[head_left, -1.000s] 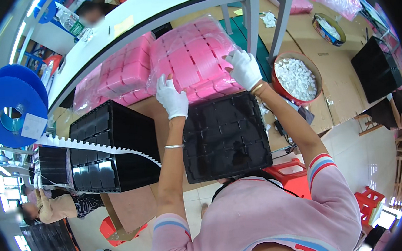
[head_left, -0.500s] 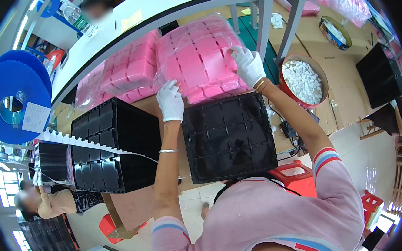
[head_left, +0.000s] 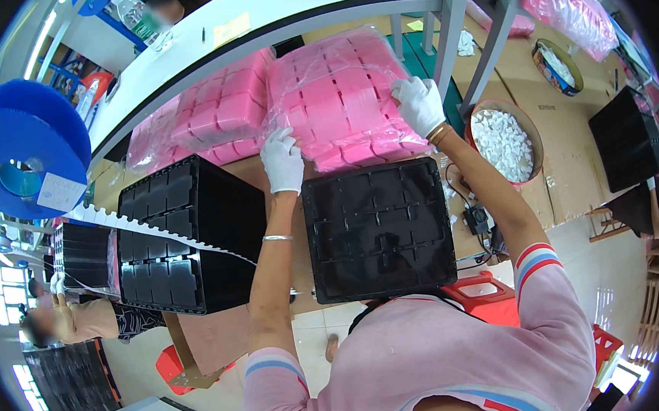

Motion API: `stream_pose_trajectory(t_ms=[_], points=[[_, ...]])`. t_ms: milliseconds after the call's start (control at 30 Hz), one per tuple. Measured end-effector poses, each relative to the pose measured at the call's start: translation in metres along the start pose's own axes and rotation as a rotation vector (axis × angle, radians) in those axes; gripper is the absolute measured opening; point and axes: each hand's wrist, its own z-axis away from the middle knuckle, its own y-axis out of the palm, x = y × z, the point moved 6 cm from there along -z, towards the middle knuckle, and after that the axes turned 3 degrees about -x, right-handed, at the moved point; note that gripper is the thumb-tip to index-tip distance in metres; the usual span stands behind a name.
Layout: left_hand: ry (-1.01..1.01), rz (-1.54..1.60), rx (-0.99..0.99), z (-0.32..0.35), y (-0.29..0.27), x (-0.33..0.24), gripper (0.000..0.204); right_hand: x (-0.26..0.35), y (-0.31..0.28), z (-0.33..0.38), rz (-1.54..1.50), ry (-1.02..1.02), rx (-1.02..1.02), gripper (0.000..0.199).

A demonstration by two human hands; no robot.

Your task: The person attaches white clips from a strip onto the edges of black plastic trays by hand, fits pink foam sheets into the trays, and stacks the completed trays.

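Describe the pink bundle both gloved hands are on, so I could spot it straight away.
Start at the black compartment tray lying flat in front of the person. Just beyond it lies a clear bag of pink blocks, gripped by the left hand and right hand. Unlike the similar bag to its left, it is held.

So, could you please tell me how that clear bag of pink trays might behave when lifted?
The bag of pink trays probably lifts stiffly, since the stacked trays look rigid. Its glossy wrap may be slippery. Both gloved hands, left and right, grip it, suggesting bulk.
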Motion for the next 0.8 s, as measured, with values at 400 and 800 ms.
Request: stream_pose_trajectory(t_ms=[400,800], points=[[0.145,-0.104,-0.481,-0.044,-0.079,-0.049,0.022,-0.004,-0.057,-0.041,-0.289,0.216,-0.212,0.009],[0.244,-0.178,-0.112,0.155,-0.050,-0.065,0.018,0.054,-0.102,0.121,-0.308,0.077,0.024,0.004]])
